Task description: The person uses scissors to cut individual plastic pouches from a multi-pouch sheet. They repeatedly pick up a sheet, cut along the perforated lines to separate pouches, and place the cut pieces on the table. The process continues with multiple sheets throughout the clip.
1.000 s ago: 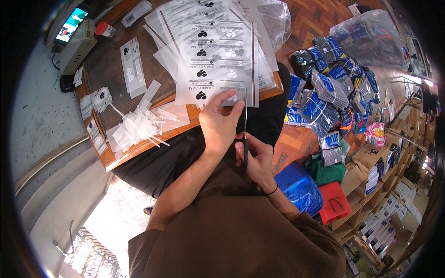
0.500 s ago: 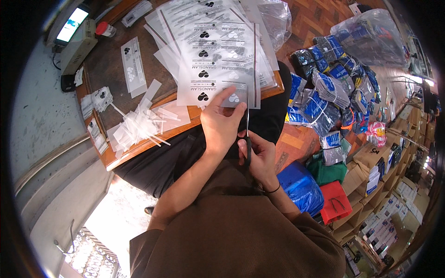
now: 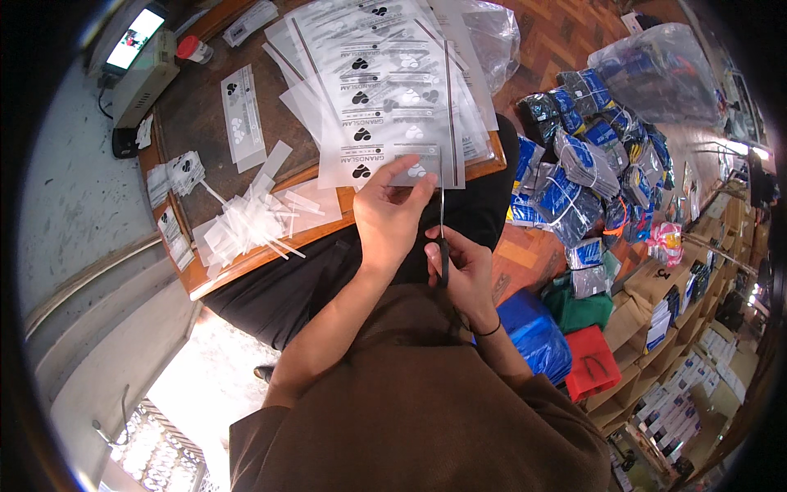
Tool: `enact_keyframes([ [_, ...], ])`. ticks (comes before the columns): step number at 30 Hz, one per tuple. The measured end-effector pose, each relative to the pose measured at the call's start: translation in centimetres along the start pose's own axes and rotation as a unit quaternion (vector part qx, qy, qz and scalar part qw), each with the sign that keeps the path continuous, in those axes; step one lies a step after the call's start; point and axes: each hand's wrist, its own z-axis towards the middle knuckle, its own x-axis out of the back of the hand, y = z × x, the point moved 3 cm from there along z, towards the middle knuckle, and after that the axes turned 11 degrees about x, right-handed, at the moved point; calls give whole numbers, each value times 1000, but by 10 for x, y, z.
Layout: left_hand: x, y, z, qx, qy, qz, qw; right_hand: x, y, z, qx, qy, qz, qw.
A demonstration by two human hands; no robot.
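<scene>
A printed, translucent plastic sheet (image 3: 385, 107) lies at the table's front edge on a stack of similar sheets. At its near edge, the thumb and fingers of my left hand (image 3: 385, 221) pinch the sheet. My right hand (image 3: 469, 275) is closed round the black handles of a pair of scissors (image 3: 443, 209). Their narrow blades point away from me and reach the sheet's near edge, just right of my left fingertips. Whether the blades are parted is too fine to tell. A dark printed line runs down the sheet right of the blades.
Cut white strips (image 3: 250, 217) are heaped on the front left of the wooden table (image 3: 197, 107). Single printed pieces (image 3: 243, 123), a red-lidded jar (image 3: 193, 51) and a lit screen (image 3: 135, 39) are farther left. Bundled blue-and-grey packages (image 3: 586, 156) cover the floor at right, beside shelves.
The whole view has shifted slightly. My left hand keeps its pinch on the sheet, and my right hand still grips the scissors at the same edge, with hardly any movement.
</scene>
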Motion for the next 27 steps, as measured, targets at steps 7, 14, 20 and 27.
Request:
enact_keyframes([
  [7, -5, -8, 5, 7, 4, -62, 998, 2, -4, -2, -3, 8, -11, 1000],
  [14, -4, -10, 6, 8, 0, -41, 999, 1, 2, -3, 16, 6, -32, 999],
  [20, -3, -8, 3, 15, -9, -37, 999, 0, -3, 1, -3, 12, -9, 1000],
  [27, -4, -4, 0, -14, -6, -72, 997, -2, -8, 15, 10, 9, 12, 1000],
])
